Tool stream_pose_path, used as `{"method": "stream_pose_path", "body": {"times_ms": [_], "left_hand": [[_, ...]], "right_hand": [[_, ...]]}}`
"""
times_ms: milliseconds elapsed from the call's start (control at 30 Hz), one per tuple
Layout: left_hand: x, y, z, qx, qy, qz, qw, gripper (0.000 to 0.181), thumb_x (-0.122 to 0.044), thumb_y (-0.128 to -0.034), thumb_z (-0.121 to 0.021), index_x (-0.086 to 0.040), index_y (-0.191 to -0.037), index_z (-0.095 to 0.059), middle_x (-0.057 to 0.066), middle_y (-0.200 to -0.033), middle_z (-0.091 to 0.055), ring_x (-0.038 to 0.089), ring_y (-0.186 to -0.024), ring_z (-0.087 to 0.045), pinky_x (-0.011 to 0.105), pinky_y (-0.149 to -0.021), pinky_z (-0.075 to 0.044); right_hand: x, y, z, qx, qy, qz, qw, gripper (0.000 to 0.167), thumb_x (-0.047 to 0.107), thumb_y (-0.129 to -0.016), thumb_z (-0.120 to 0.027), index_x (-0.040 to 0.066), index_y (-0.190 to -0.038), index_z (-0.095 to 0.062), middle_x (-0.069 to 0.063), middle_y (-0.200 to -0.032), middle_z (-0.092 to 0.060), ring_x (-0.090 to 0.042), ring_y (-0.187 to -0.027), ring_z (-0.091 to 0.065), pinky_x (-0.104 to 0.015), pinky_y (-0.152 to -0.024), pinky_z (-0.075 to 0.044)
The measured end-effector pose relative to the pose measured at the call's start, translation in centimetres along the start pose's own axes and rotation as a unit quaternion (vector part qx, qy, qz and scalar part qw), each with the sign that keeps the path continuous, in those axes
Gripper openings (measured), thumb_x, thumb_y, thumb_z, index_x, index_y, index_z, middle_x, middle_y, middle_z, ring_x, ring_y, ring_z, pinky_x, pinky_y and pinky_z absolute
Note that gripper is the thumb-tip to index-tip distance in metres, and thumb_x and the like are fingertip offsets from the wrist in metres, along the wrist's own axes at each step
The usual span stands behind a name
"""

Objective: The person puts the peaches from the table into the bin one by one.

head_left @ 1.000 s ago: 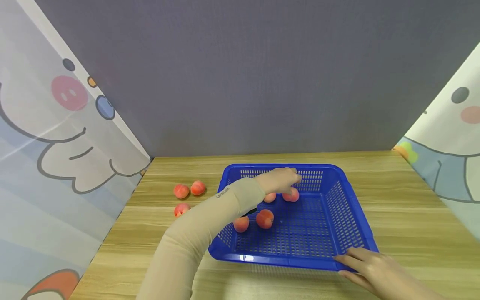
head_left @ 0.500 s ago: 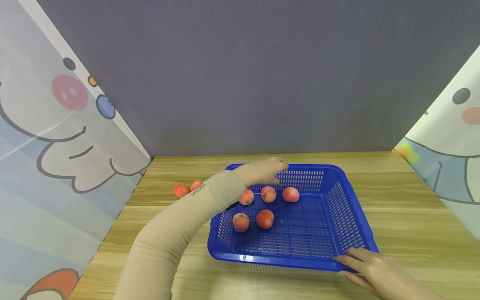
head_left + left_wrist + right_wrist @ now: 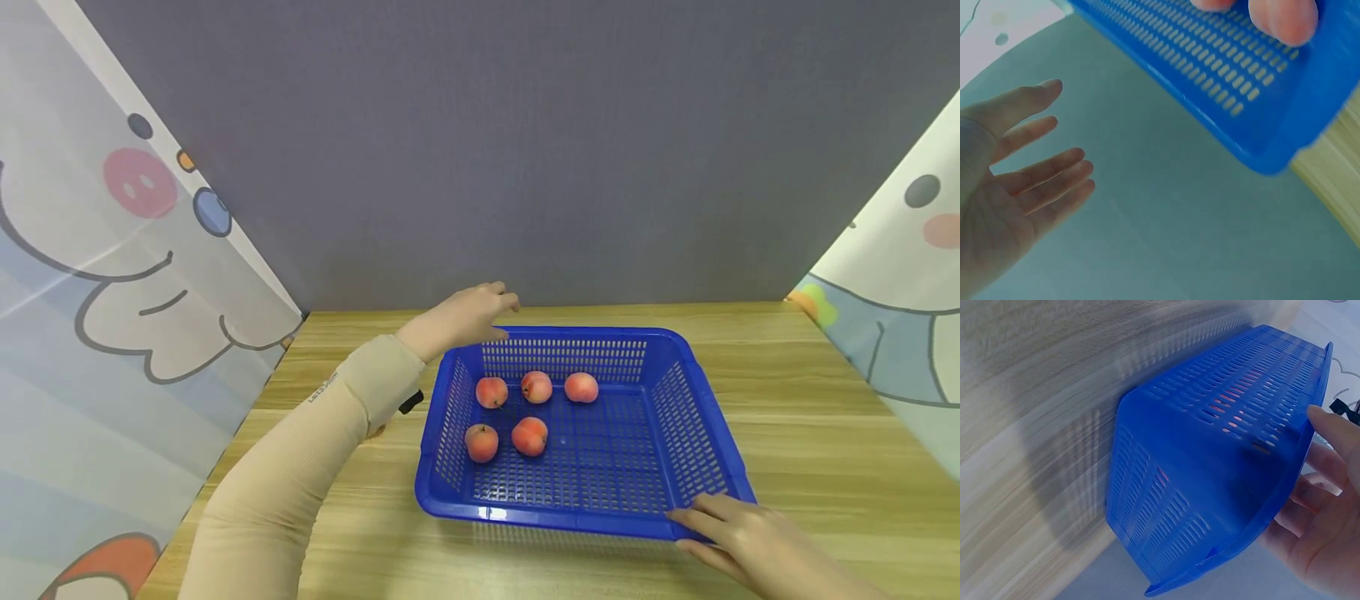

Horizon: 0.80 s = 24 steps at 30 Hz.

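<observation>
From my end, the right hand grips the near-right rim of the blue perforated plastic basket — probably to steady it. Five round, pinkish-red peaches sit inside, mostly leftward. Left hand is empty — fingers spread, by the far-left corner.

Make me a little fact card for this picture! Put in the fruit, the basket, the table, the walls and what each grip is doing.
fruit: five peaches in the basket, three at the back, two in front
basket: blue, full of little holes
table: wooden, with the basket on it
left grip: fingers spread, holding nothing, near the basket's back left corner
right grip: holding the basket's rim at the front right corner
back wall: plain grey
side walls: cartoon pictures
</observation>
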<state>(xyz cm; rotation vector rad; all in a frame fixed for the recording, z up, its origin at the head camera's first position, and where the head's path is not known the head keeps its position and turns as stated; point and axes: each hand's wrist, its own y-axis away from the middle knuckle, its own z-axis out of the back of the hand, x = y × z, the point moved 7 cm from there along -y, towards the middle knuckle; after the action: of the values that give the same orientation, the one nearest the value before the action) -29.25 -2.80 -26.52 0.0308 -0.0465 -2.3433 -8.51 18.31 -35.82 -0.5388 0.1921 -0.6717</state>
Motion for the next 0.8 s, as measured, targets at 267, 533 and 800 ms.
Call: {"method": "stream_pose_path", "body": {"times_ms": [267,533,800], "left_hand": [[4.0,2.3,0.7,-0.016,0.038,0.067,0.9969,0.038,-0.022,-0.0812,-0.063,-0.009,-0.116,-0.054,0.010,-0.109,-0.051,0.024,-0.100,-0.051,0.036,-0.084,-0.043],[7.0,5.0,0.4,-0.044,0.056,0.093,0.9931,0.037,-0.019,-0.0814,-0.063,-0.006,-0.114,-0.054,0.012,-0.110,-0.051,0.027,-0.098,-0.052,0.038,-0.083,-0.043],[8.6,7.9,-1.3,-0.061,0.062,0.103,0.9909,0.036,-0.017,-0.0803,-0.064,-0.003,-0.112,-0.054,0.014,-0.108,-0.052,0.029,-0.096,-0.053,0.040,-0.083,-0.043]], "right_hand": [[0.1,-0.1,-0.1,-0.005,0.003,0.004,1.0000,0.026,0.042,-0.079,-0.060,0.018,-0.084,-0.067,0.006,-0.074,-0.058,-0.005,-0.062,-0.055,-0.016,-0.049,-0.043],[0.2,-0.2,-0.2,-0.007,-0.013,0.008,0.9999,0.025,0.040,-0.079,-0.061,0.016,-0.084,-0.067,0.009,-0.073,-0.056,-0.001,-0.061,-0.052,-0.013,-0.048,-0.041],[0.3,-0.2,0.1,-0.022,-0.017,0.008,0.9996,0.026,0.041,-0.081,-0.058,0.016,-0.082,-0.067,0.011,-0.073,-0.054,-0.001,-0.060,-0.050,-0.014,-0.048,-0.040]]}}
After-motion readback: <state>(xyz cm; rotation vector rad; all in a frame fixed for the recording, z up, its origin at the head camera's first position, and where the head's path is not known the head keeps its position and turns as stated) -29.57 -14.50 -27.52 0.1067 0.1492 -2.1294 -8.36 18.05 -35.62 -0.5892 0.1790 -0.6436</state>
